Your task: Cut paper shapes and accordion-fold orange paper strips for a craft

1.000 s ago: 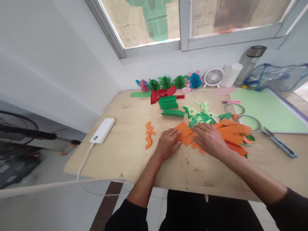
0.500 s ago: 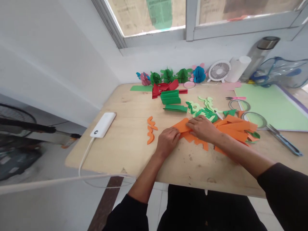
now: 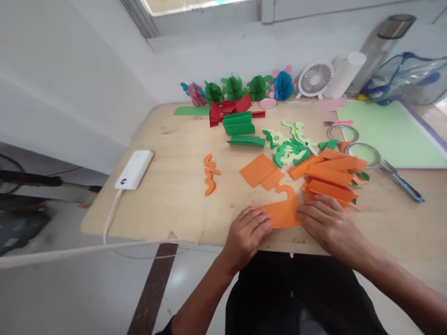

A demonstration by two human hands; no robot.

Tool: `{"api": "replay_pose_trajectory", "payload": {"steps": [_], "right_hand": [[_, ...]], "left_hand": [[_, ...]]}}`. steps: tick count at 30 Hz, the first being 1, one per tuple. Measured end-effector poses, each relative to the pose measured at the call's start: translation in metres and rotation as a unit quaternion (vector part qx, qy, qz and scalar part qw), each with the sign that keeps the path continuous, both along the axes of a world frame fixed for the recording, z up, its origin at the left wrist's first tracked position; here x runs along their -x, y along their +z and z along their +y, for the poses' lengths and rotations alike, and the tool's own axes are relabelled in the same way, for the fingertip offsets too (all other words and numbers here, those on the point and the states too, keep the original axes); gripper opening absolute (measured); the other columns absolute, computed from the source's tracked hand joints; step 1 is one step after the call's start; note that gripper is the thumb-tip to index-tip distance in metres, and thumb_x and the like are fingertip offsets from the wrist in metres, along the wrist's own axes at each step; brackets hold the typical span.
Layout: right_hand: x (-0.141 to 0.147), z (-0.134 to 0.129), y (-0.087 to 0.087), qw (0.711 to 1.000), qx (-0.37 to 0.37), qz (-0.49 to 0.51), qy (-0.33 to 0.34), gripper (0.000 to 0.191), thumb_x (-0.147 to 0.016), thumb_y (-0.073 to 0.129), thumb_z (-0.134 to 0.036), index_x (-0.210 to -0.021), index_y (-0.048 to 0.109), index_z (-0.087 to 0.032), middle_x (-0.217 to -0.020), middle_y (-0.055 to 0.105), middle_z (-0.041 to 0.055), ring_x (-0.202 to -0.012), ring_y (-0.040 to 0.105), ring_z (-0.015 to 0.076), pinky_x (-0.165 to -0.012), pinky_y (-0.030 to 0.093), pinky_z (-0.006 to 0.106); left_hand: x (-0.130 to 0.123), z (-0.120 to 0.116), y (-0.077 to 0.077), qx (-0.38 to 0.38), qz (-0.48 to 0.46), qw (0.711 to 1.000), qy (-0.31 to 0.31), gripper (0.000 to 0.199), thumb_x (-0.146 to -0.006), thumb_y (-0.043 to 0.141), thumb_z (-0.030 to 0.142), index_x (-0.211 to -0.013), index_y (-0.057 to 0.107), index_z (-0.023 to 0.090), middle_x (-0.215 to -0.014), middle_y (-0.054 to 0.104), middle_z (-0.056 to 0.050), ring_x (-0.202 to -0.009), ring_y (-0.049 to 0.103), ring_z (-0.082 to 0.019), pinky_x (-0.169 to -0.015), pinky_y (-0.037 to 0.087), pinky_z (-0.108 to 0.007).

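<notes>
An orange strip of paper (image 3: 282,214) lies near the table's front edge, between my two hands. My left hand (image 3: 248,230) grips its left end with the fingers closed. At the other end, the fingers of my right hand (image 3: 323,223) close over the strip, slightly blurred. Just beyond are a flat orange paper square (image 3: 260,172) and a curved orange cut-out (image 3: 285,190). A heap of folded orange paper (image 3: 330,172) lies by my right hand. Two wavy orange cut-outs (image 3: 210,174) rest farther left.
Green folded paper (image 3: 239,123), red paper (image 3: 230,108) and pale green cut-outs (image 3: 289,151) lie behind. Paper figures line the wall beside a white fan (image 3: 316,79). At right are a blue-handled cutter (image 3: 403,181) and tape rolls (image 3: 363,154); at left, a white power bank (image 3: 134,170) with a cable.
Both hands have moved toward the table's front edge with an orange strip between them. The orange square and cut-outs they covered now show. The camera view has tilted down.
</notes>
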State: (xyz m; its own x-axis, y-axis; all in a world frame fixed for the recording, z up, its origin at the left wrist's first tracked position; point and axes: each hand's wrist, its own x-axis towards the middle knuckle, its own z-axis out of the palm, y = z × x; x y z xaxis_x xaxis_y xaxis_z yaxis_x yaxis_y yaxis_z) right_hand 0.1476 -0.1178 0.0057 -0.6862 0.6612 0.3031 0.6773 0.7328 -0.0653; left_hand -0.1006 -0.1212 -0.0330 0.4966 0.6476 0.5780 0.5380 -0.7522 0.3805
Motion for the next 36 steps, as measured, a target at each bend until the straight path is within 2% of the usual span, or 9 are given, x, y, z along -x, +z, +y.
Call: {"api": "replay_pose_trajectory", "payload": {"steps": [4,12,17,22,25,27,29,32,36], "right_hand": [[-0.004,-0.025,-0.020,0.996,0.042,0.069,-0.047,0.018,-0.093,0.051,-0.018,-0.105,0.065,-0.018,-0.106,0.071,0.0072,-0.102,0.062,0.0195,-0.092,0.042,0.039],[0.002,-0.027,-0.016,0.978,0.090,0.172,-0.075,0.010,-0.090,0.056,-0.017,-0.096,0.064,-0.019,-0.098,0.072,0.0054,-0.096,0.063,0.0185,-0.088,0.045,0.037],[0.006,-0.024,-0.022,0.964,0.133,0.201,-0.114,0.008,-0.091,0.053,-0.019,-0.086,0.059,-0.020,-0.086,0.070,0.0032,-0.083,0.062,0.0166,-0.081,0.045,0.035],[0.017,-0.022,-0.029,0.951,0.115,0.208,-0.195,0.014,-0.092,0.052,-0.025,-0.078,0.054,-0.021,-0.072,0.064,0.0018,-0.073,0.058,0.0175,-0.071,0.044,0.034],[0.018,-0.023,-0.031,0.940,0.126,0.224,-0.223,0.011,-0.091,0.053,-0.029,-0.083,0.056,-0.022,-0.077,0.065,0.0028,-0.078,0.060,0.0195,-0.075,0.046,0.036],[0.016,-0.025,-0.032,0.936,0.144,0.224,-0.229,0.010,-0.090,0.054,-0.031,-0.093,0.058,-0.022,-0.085,0.067,0.0040,-0.085,0.061,0.0213,-0.078,0.047,0.037],[0.015,-0.025,-0.033,0.938,0.150,0.214,-0.229,0.016,-0.090,0.054,-0.030,-0.103,0.058,-0.022,-0.091,0.068,0.0052,-0.091,0.061,0.0227,-0.081,0.047,0.039],[0.015,-0.025,-0.034,0.942,0.141,0.201,-0.228,0.021,-0.091,0.053,-0.027,-0.111,0.058,-0.023,-0.084,0.066,0.0039,-0.088,0.060,0.0221,-0.081,0.047,0.039],[0.019,-0.022,-0.034,0.943,0.134,0.193,-0.235,0.020,-0.092,0.051,-0.025,-0.111,0.058,-0.023,-0.075,0.063,0.0020,-0.080,0.058,0.0208,-0.078,0.045,0.038]], "left_hand": [[-0.010,-0.014,-0.008,0.050,-0.032,0.998,-0.014,0.015,-0.086,0.058,0.012,-0.098,0.064,0.018,-0.097,0.074,-0.007,-0.099,0.068,-0.019,-0.094,0.053,-0.041],[-0.015,-0.012,-0.006,0.131,-0.120,0.984,-0.031,0.012,-0.087,0.058,0.013,-0.096,0.064,0.018,-0.096,0.073,-0.006,-0.096,0.068,-0.016,-0.089,0.055,-0.034],[-0.018,-0.018,-0.001,0.164,-0.105,0.978,0.072,0.013,-0.089,0.055,0.016,-0.096,0.065,0.021,-0.093,0.072,-0.005,-0.100,0.065,-0.019,-0.088,0.054,-0.038],[-0.025,-0.025,-0.003,0.202,-0.129,0.952,0.190,0.009,-0.088,0.057,0.020,-0.089,0.066,0.021,-0.093,0.066,-0.006,-0.094,0.063,-0.018,-0.082,0.054,-0.036],[-0.030,-0.026,-0.006,0.208,-0.146,0.942,0.220,0.008,-0.087,0.058,0.021,-0.088,0.065,0.021,-0.092,0.065,-0.005,-0.092,0.063,-0.018,-0.081,0.054,-0.034],[-0.033,-0.025,-0.007,0.207,-0.151,0.938,0.234,0.007,-0.087,0.058,0.022,-0.087,0.065,0.021,-0.091,0.065,-0.004,-0.090,0.062,-0.018,-0.080,0.054,-0.034],[-0.035,-0.025,-0.007,0.206,-0.155,0.934,0.247,0.007,-0.087,0.058,0.023,-0.087,0.065,0.021,-0.089,0.064,-0.004,-0.089,0.062,-0.017,-0.079,0.054,-0.034],[-0.037,-0.025,-0.008,0.200,-0.159,0.930,0.265,0.006,-0.087,0.059,0.023,-0.086,0.064,0.021,-0.089,0.064,-0.004,-0.088,0.061,-0.017,-0.079,0.053,-0.033],[-0.039,-0.024,-0.008,0.184,-0.150,0.928,0.286,0.005,-0.087,0.059,0.022,-0.086,0.063,0.022,-0.087,0.064,-0.004,-0.088,0.060,-0.018,-0.081,0.051,-0.036]]}}
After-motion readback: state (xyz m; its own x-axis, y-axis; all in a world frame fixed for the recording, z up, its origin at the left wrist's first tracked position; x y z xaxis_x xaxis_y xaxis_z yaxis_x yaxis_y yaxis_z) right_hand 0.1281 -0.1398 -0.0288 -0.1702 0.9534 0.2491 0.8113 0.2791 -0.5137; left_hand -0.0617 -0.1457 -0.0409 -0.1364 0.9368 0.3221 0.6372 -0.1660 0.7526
